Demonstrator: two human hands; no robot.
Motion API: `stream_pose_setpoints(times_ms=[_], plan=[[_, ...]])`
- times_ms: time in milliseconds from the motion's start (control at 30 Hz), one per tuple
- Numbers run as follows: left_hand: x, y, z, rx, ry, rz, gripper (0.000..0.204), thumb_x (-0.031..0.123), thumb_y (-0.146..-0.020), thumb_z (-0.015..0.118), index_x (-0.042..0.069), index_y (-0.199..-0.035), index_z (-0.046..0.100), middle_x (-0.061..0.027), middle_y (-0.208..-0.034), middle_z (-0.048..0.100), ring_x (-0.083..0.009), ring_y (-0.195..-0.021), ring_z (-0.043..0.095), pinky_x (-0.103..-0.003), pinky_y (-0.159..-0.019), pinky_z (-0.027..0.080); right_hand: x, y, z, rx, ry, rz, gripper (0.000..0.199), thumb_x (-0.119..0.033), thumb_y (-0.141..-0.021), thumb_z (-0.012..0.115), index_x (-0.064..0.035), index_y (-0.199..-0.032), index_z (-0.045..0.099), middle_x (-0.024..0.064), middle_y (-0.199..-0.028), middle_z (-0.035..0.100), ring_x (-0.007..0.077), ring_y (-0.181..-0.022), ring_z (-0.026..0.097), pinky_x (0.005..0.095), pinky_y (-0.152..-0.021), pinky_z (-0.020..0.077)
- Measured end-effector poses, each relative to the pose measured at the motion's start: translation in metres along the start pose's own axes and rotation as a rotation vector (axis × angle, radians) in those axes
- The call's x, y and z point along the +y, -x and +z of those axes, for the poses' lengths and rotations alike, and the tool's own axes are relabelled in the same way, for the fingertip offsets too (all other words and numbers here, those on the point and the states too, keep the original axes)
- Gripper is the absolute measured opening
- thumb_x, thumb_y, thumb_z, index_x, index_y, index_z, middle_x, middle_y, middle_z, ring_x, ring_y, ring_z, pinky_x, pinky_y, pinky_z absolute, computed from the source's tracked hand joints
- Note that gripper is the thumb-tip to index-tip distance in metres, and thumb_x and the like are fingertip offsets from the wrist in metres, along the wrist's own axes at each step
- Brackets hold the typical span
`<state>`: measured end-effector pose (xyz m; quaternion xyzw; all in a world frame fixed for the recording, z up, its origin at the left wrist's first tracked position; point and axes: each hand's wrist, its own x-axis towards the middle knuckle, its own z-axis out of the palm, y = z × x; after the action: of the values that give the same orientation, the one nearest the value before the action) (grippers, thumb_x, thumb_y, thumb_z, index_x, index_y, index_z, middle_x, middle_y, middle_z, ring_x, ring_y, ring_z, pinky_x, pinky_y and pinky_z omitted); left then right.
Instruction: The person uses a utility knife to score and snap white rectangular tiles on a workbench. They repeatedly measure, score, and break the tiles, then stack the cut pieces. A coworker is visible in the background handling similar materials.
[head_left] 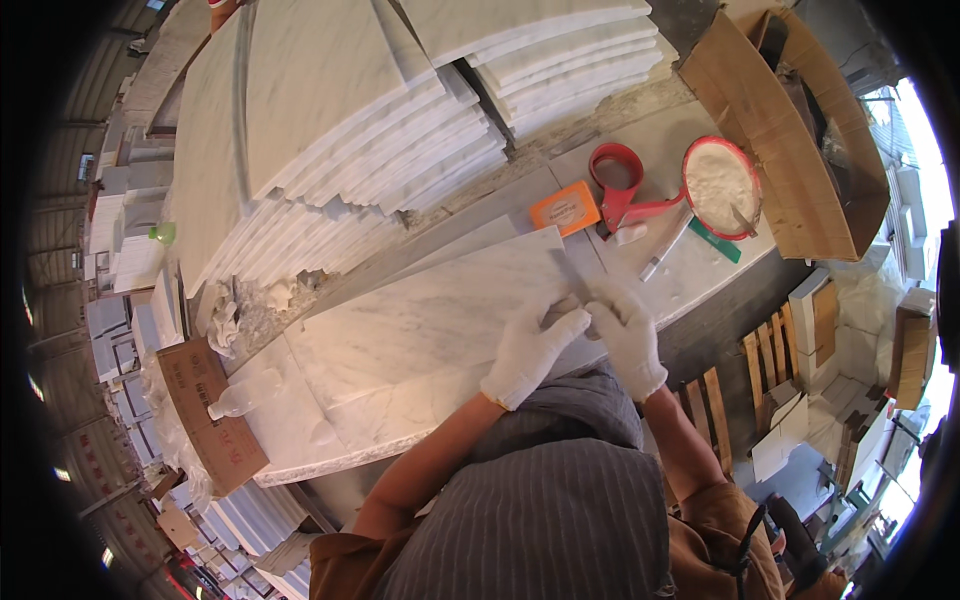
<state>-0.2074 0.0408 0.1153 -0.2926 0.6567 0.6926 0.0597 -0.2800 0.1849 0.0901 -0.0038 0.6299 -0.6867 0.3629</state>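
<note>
A grey-veined white marble slab [420, 310] lies on the work surface in front of me. My left hand [538, 345], in a white glove, is over the slab's right end with its fingers curled. Close beside it is my right hand [628, 335], gloved too, its fingers bent and slightly blurred. The two hands almost meet around a small greyish piece [562, 308], mostly hidden by the fingers; its kind is unclear. Beyond them are an orange box [565, 208] and a red tape dispenser [614, 172]. A red bowl [757, 185] of white powder has a small blade in it.
Tall stacks of marble slabs [330, 170] stand at the far side. A large open carton [740, 110] is at the far right, near a green strip [715, 241]. To the left are a clear plastic bottle [245, 395] and a brown cardboard piece [212, 415]. Wooden pallets [772, 360] stand right.
</note>
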Motion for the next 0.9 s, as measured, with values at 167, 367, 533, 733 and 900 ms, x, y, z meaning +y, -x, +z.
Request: stream_pose_setpoints(times_ms=[167, 367, 533, 733, 900], plan=[[-0.002, -0.002, -0.013, 0.186, 0.246, -0.106, 0.023, 0.016, -0.098, 0.066, -0.004, -0.11, 0.07, -0.004, -0.096, 0.072, -0.0085, -0.083, 0.065, -0.025, -0.076, 0.051, -0.003, 0.001, 0.003, -0.173, 0.187, -0.076, 0.035, -0.005, -0.096, 0.061, -0.0017, -0.131, 0.063, 0.0054, -0.1, 0.068, 0.0103, -0.086, 0.062, 0.0259, -0.078, 0.0514], [-0.048, -0.015, -0.039, 0.454, 0.111, 0.147, 0.017, 0.012, -0.096, 0.064, -0.001, -0.105, 0.07, -0.0055, -0.098, 0.072, -0.0129, -0.092, 0.063, -0.029, -0.082, 0.049, -0.051, -0.06, -0.015, 0.106, 1.081, -0.847, 0.044, -0.013, -0.081, 0.071, -0.0088, -0.124, 0.065, 0.01, -0.122, 0.065, 0.0314, -0.112, 0.061, 0.0423, -0.097, 0.0473], [-0.078, -0.024, -0.055, 0.493, -0.372, 0.594, 0.005, 0.001, -0.092, 0.062, 0.0, -0.096, 0.064, -0.0115, -0.1, 0.069, -0.0238, -0.091, 0.063, -0.033, -0.082, 0.05, -0.063, -0.125, -0.005, -0.048, 1.628, -1.06, 0.043, -0.021, -0.08, 0.071, -0.0117, -0.121, 0.064, 0.0124, -0.124, 0.064, 0.0299, -0.123, 0.056, 0.0456, -0.112, 0.0343], [-0.076, -0.025, -0.052, 0.479, -0.304, 0.578, 0.005, -0.005, -0.09, 0.06, -0.001, -0.093, 0.062, -0.0126, -0.105, 0.067, -0.0234, -0.089, 0.063, -0.034, -0.077, 0.052, -0.06, -0.163, 0.003, -0.281, 1.83, -0.904, 0.035, -0.018, -0.078, 0.067, -0.0133, -0.112, 0.065, 0.0071, -0.111, 0.068, 0.0267, -0.114, 0.059, 0.0446, -0.108, 0.0371], [-0.071, -0.023, -0.054, 0.484, -0.356, 0.628, 0.004, -0.004, -0.09, 0.061, -0.001, -0.093, 0.062, -0.0121, -0.105, 0.067, -0.0214, -0.079, 0.063, -0.033, -0.07, 0.053, -0.091, -0.161, 0.005, -0.191, 1.689, -0.707, 0.045, -0.026, -0.075, 0.074, -0.0134, -0.118, 0.064, 0.0084, -0.112, 0.067, 0.0281, -0.109, 0.061, 0.0432, -0.098, 0.0441]])
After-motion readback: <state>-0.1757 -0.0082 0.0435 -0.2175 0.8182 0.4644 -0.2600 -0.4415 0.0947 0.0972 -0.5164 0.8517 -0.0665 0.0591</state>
